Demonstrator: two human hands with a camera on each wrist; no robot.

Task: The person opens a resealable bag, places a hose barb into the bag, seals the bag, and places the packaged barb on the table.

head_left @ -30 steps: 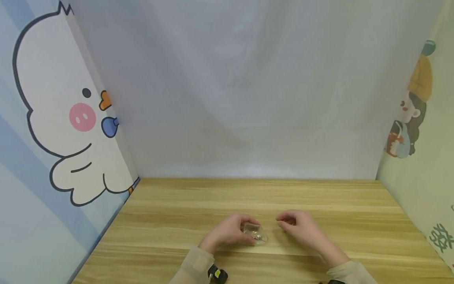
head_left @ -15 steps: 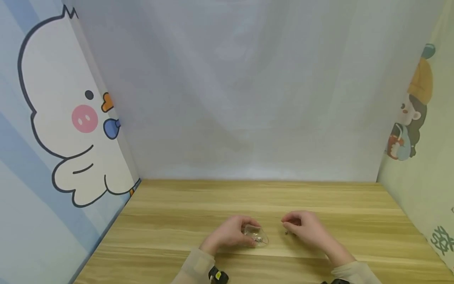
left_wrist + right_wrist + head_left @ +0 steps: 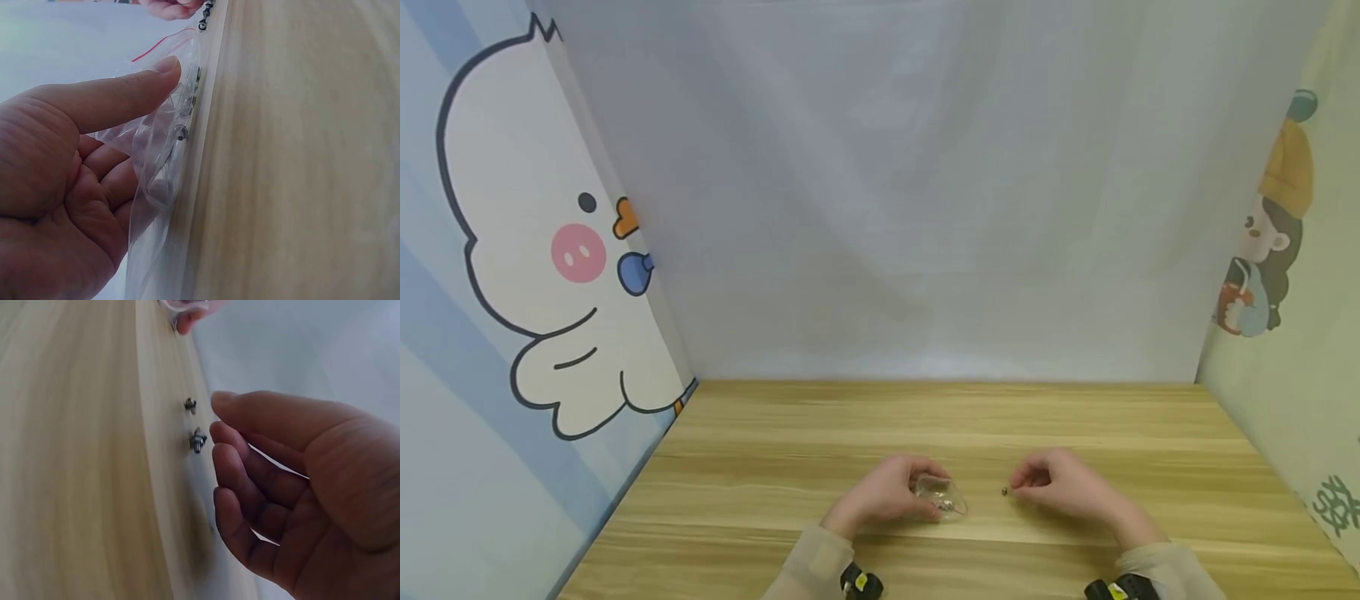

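Observation:
My left hand (image 3: 891, 492) holds a clear zip-lock bag (image 3: 942, 498) between thumb and fingers, low over the wooden table. Small shiny metal parts (image 3: 181, 132) show through the film, and the bag's red seal line faces away from the thumb in the left wrist view. My right hand (image 3: 1063, 487) hovers by the tabletop, fingers loosely curled and nothing between thumb and forefinger. Just off its fingertips, two small dark metal pieces, a smaller one (image 3: 190, 405) and a larger one (image 3: 197, 440), lie on the wood. They look like hardware; their exact kind is unclear.
The wooden table (image 3: 850, 417) runs back to a pale curtain (image 3: 925, 208). Printed side panels stand left (image 3: 505, 275) and right (image 3: 1285, 400). A black wrist camera (image 3: 861, 582) sits on the left wrist.
My right hand has moved to the right, away from the bag, and a small metal piece now shows on the table beside its fingertips. The left hand and bag stay put.

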